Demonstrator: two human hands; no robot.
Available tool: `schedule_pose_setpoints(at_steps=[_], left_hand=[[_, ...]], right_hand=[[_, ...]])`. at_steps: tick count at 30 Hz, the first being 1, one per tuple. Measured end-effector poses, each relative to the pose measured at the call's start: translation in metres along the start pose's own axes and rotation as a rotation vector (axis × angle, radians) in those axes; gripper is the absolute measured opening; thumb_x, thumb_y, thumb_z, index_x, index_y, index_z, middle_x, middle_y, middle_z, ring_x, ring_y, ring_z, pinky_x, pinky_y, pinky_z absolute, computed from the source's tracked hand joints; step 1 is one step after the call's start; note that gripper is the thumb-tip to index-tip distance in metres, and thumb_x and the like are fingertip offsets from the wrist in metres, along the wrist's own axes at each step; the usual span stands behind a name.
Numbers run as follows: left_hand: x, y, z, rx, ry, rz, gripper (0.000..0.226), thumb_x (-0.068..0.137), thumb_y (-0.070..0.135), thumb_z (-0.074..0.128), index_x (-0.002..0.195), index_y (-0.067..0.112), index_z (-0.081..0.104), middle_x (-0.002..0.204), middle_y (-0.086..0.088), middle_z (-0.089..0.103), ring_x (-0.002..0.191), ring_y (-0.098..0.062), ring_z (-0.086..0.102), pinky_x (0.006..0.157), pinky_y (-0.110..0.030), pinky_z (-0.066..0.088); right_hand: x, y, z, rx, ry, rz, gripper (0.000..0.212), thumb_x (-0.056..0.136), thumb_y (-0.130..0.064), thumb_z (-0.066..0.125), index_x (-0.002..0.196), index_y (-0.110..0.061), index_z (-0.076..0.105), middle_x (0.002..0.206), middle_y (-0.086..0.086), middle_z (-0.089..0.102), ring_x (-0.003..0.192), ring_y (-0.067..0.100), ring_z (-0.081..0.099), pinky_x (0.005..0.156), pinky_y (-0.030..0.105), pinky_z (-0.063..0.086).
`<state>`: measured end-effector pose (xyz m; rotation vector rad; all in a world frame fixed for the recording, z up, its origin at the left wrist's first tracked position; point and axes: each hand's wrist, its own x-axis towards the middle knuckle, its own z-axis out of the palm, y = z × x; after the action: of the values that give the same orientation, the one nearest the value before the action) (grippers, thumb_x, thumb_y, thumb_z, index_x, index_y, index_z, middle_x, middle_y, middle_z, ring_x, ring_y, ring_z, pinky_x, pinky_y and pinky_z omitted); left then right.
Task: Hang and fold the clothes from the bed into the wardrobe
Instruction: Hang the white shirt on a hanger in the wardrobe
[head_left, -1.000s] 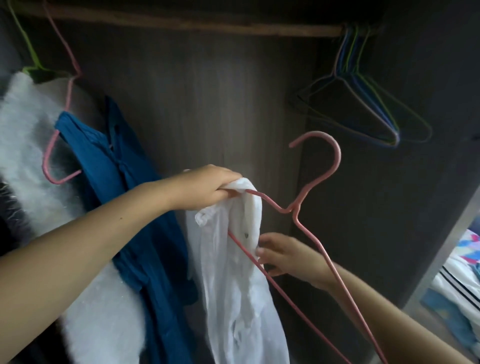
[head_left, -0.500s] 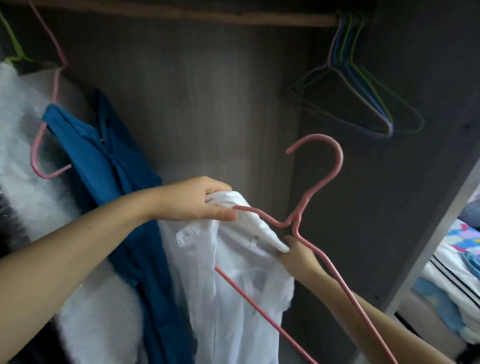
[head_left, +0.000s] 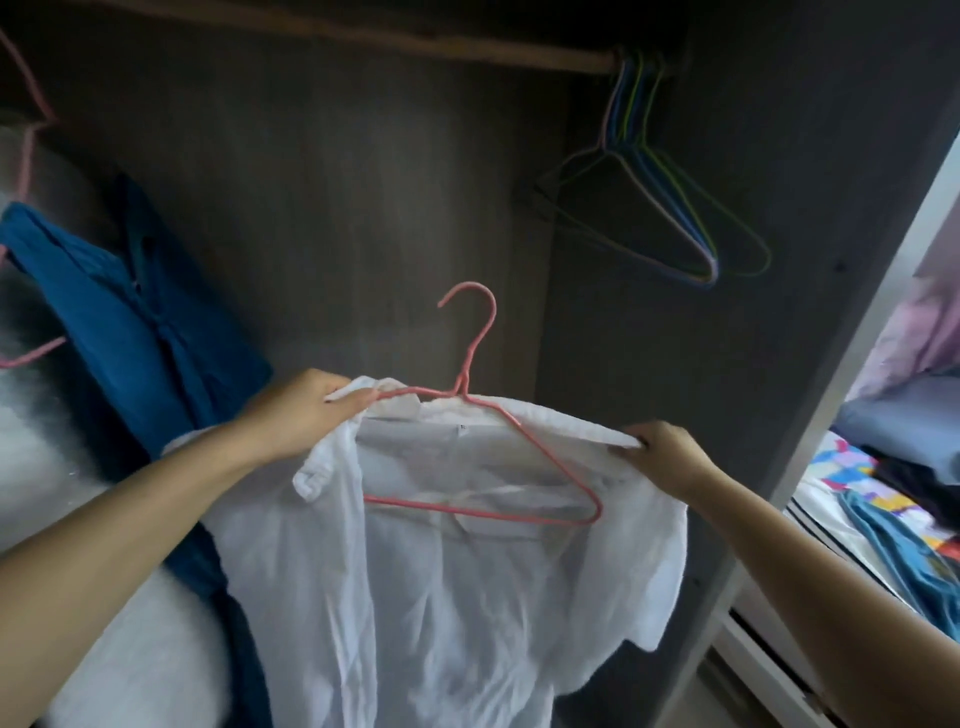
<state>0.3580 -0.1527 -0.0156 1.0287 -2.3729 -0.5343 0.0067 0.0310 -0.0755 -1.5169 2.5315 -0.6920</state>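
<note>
White shirt (head_left: 447, 571), thin cotton, draped over a pink wire hanger (head_left: 485, 457) inside the wardrobe. Long axis of the hanger runs left to right between both hands; hook points up, well below the wooden rail (head_left: 363, 44), which lies above and beyond the hands. Left hand (head_left: 306, 410): grip pinching the shirt's collar end together with the hanger's left shoulder. Right hand (head_left: 670, 457): grip curled round the shirt's right shoulder seam, just past the hanger's right tip. Judged next move: a lift straight up to the rail, either hand equally placed. Spare hangers (head_left: 660, 208) hang at the rail's right end; blue garment (head_left: 140, 332) hangs at left. Bed (head_left: 883, 499) with more clothes lies beyond the wardrobe's right edge.
</note>
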Motion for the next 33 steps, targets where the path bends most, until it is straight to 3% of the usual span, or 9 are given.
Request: schedule_pose_setpoints(at_steps=[4,12,15,18,20,21,25,29,33], left_hand=[[-0.004,0.002,0.01,-0.107,-0.012,0.007,0.05,0.081,0.058,0.055,0.049,0.021,0.047,0.046,0.015,0.042,0.047,0.0,0.037,0.054,-0.028,0.029],[-0.013,0.01,0.015,0.076,0.172,-0.121,0.044,0.095,0.044,0.048,0.069,0.009,0.056,0.065,-0.004,0.06,0.063,-0.022,0.054,0.059,-0.032,0.039],[-0.013,0.014,0.022,0.052,0.224,-0.125,0.045,0.096,0.042,0.047,0.061,0.014,0.043,0.059,-0.001,0.051,0.058,-0.02,0.047,0.055,-0.031,0.032],[-0.014,0.018,0.027,0.001,0.28,-0.084,0.047,0.095,0.043,0.049,0.06,0.017,0.033,0.054,0.002,0.039,0.052,-0.016,0.037,0.053,-0.031,0.026],[-0.014,0.012,0.026,-0.08,0.311,-0.061,0.048,0.093,0.043,0.053,0.059,0.016,0.033,0.053,0.003,0.034,0.052,-0.014,0.033,0.053,-0.03,0.025],[-0.014,0.006,0.023,-0.149,0.321,-0.056,0.05,0.092,0.045,0.057,0.058,0.014,0.035,0.053,0.003,0.033,0.052,-0.014,0.033,0.053,-0.03,0.025],[-0.013,-0.013,0.004,-0.379,0.357,-0.069,0.053,0.076,0.058,0.066,0.058,0.012,0.049,0.05,0.008,0.039,0.05,-0.011,0.037,0.051,-0.027,0.03],[-0.009,-0.005,-0.008,-0.467,0.384,-0.001,0.04,0.078,0.056,0.067,0.057,0.022,0.062,0.055,0.011,0.051,0.055,-0.008,0.047,0.053,-0.024,0.037],[-0.003,-0.017,-0.005,-0.025,0.609,0.1,0.055,0.086,0.048,0.043,0.103,0.003,0.071,0.096,-0.008,0.056,0.086,-0.025,0.055,0.078,-0.032,0.043]], right_hand=[[0.004,0.001,0.0,-0.1,0.107,0.006,0.017,0.088,-0.022,0.061,0.098,-0.015,0.073,0.099,0.01,0.069,0.097,0.032,0.062,0.07,0.031,0.042],[0.005,-0.027,0.002,0.188,0.043,0.001,0.011,0.09,-0.028,0.062,0.096,-0.033,0.069,0.086,-0.006,0.067,0.085,0.014,0.061,0.06,0.017,0.04],[-0.001,-0.053,0.004,0.267,-0.018,-0.058,0.013,0.092,-0.023,0.059,0.101,-0.031,0.066,0.089,-0.005,0.066,0.085,0.013,0.061,0.065,0.02,0.041],[-0.023,-0.09,-0.002,0.331,-0.277,-0.184,0.012,0.095,-0.022,0.057,0.106,-0.019,0.059,0.093,0.004,0.065,0.077,0.009,0.06,0.07,0.028,0.053],[-0.041,-0.109,-0.022,0.248,-0.618,-0.259,0.032,0.096,-0.03,0.056,0.125,-0.033,0.044,0.091,-0.005,0.067,0.074,-0.002,0.063,0.075,0.024,0.054],[-0.045,-0.115,-0.036,0.157,-0.637,-0.32,0.044,0.095,-0.034,0.056,0.135,-0.035,0.039,0.091,-0.009,0.069,0.077,-0.004,0.065,0.079,0.019,0.051],[-0.03,-0.121,-0.09,-0.06,0.154,-0.483,0.05,0.089,-0.037,0.063,0.137,-0.029,0.051,0.103,-0.009,0.062,0.092,0.002,0.059,0.085,0.016,0.045],[-0.021,-0.134,-0.078,-0.131,-0.141,-0.567,0.03,0.095,-0.042,0.052,0.116,-0.027,0.065,0.095,-0.005,0.068,0.082,0.011,0.061,0.077,0.027,0.048],[-0.012,-0.144,-0.072,0.109,0.052,-0.536,0.032,0.098,-0.035,0.049,0.085,-0.01,0.064,0.074,0.012,0.062,0.064,0.02,0.054,0.063,0.037,0.044]])
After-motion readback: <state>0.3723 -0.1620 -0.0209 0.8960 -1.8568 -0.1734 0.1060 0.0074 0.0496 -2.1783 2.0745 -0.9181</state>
